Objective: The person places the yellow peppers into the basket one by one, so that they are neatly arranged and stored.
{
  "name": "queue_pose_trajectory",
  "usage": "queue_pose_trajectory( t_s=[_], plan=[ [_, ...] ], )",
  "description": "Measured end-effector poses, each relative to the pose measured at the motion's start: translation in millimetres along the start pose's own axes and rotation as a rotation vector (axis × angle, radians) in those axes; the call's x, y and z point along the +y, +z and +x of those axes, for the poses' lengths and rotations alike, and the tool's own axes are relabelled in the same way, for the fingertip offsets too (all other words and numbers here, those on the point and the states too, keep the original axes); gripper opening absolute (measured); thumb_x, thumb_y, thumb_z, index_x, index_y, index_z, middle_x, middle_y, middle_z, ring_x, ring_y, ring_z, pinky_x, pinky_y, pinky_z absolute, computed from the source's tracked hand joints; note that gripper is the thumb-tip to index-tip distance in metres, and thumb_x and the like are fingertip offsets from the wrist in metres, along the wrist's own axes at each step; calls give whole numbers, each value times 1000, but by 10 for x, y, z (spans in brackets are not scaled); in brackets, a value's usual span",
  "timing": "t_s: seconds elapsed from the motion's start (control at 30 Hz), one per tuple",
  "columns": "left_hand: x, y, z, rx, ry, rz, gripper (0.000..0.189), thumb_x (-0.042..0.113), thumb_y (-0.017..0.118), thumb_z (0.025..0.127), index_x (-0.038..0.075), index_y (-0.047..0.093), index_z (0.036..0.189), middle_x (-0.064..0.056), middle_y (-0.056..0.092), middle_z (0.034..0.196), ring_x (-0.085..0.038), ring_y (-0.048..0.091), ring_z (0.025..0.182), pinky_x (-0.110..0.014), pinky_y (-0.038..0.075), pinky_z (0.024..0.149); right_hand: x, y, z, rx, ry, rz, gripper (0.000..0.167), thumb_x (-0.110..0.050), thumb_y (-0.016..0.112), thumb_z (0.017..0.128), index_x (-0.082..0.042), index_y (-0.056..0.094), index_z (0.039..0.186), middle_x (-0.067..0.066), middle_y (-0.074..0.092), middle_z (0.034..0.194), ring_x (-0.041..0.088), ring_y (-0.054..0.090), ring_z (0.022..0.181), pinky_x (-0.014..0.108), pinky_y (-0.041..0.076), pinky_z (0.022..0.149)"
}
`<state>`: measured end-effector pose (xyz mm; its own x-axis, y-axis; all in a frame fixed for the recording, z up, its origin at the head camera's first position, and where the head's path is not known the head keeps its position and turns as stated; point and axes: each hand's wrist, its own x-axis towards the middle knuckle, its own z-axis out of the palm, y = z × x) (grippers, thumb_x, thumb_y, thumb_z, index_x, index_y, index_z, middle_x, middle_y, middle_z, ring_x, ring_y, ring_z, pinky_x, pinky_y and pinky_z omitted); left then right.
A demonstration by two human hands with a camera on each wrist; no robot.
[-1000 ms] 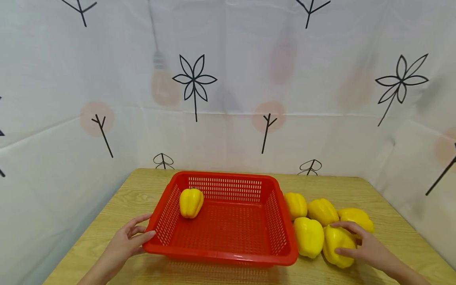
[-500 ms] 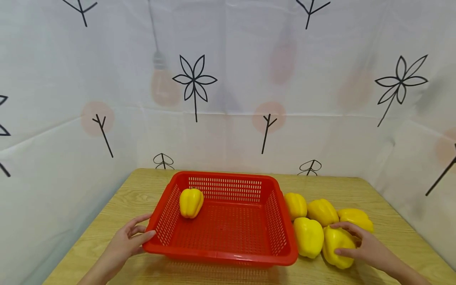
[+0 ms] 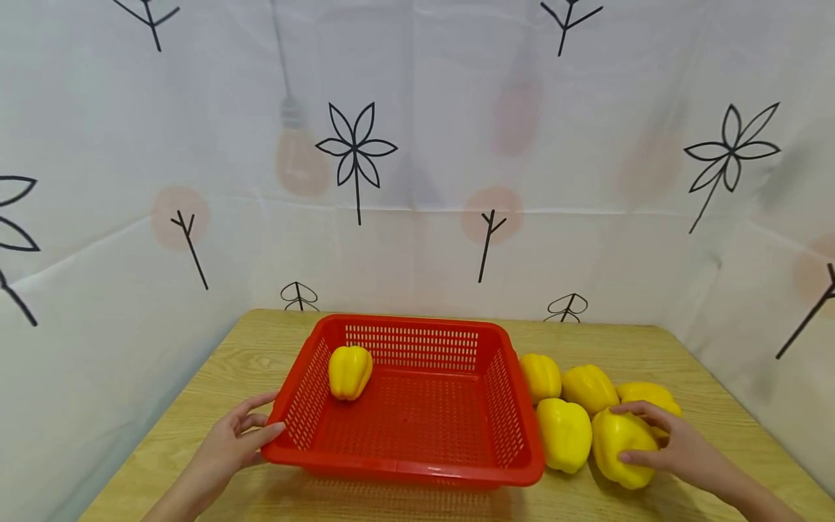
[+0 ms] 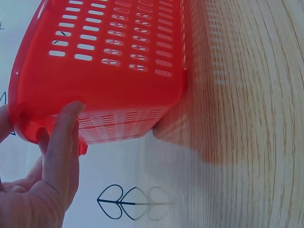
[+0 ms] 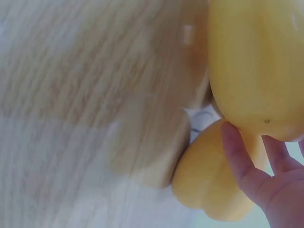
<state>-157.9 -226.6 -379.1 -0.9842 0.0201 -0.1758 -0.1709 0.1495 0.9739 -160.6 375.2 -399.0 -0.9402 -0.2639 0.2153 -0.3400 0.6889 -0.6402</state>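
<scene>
A red plastic basket (image 3: 404,467) with slotted walls stands mid-table, a yellow bell pepper inside it (image 3: 349,373) near the left wall. My left hand (image 3: 228,444) holds the basket's near left corner, thumb over the rim and fingers against the outer wall (image 4: 123,85). Right of the basket, my right hand (image 3: 681,446) grips another yellow bell pepper (image 3: 616,449) between thumb and fingers. In the right wrist view that pepper (image 5: 259,66) overlaps a second one (image 5: 211,175) behind it, and the fingertips lie along its end.
Several more yellow bell peppers sit close together right of the basket: one at the front (image 3: 564,435), others behind it (image 3: 589,388). The wooden table (image 3: 261,341) ends at a patterned white cloth (image 3: 411,246) at the back and sides.
The pepper in my right hand has shifted slightly right and up, with the hand moving along. My left hand and the basket stay nearly in place.
</scene>
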Motion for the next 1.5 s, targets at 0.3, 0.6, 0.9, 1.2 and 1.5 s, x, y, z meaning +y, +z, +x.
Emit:
queue_pose_trajectory(
  t_s=[0.3, 0.6, 0.9, 1.2, 1.5],
  plan=[
    [0, 0, -8, 2, 1, -3, 67, 19, 65, 89, 3, 29, 142, -13, 55, 98, -25, 61, 85, -41, 54, 75, -40, -38, 25, 14, -26, 24, 43, -7, 74, 78, -8, 57, 118, -36, 38, 113, -6, 47, 90, 22, 47, 62],
    [-3, 7, -19, 16, -4, -1, 66, 18, 66, 88, 3, 31, 142, -12, 55, 97, -25, 62, 84, -39, 55, 74, -178, -63, 72, 59, -97, 9, 47, -3, 77, 74, -10, 58, 116, -30, 44, 115, -5, 46, 93, 21, 47, 65],
    [-1, 3, -20, -4, 13, -4, 67, 19, 65, 88, 3, 29, 142, -12, 55, 97, -24, 62, 85, -38, 55, 74, -314, -103, 127, 91, -149, 3, 50, -4, 79, 72, -10, 57, 117, -27, 48, 114, -2, 49, 91, 21, 48, 65],
    [6, 1, -22, -4, 19, -1, 68, 19, 67, 87, 4, 30, 142, -13, 55, 98, -25, 62, 85, -39, 54, 75, -417, -148, 203, 82, -171, 31, 51, -1, 77, 72, -7, 56, 118, -23, 50, 115, 1, 50, 92, 22, 48, 67],
    [20, 1, -23, -14, 20, -4, 68, 20, 67, 87, 3, 29, 142, -14, 55, 98, -26, 62, 86, -40, 54, 75, -551, -148, 310, 70, -215, 48, 52, 1, 78, 71, -8, 56, 118, -22, 52, 115, 2, 50, 92, 22, 48, 68]
  ],
)
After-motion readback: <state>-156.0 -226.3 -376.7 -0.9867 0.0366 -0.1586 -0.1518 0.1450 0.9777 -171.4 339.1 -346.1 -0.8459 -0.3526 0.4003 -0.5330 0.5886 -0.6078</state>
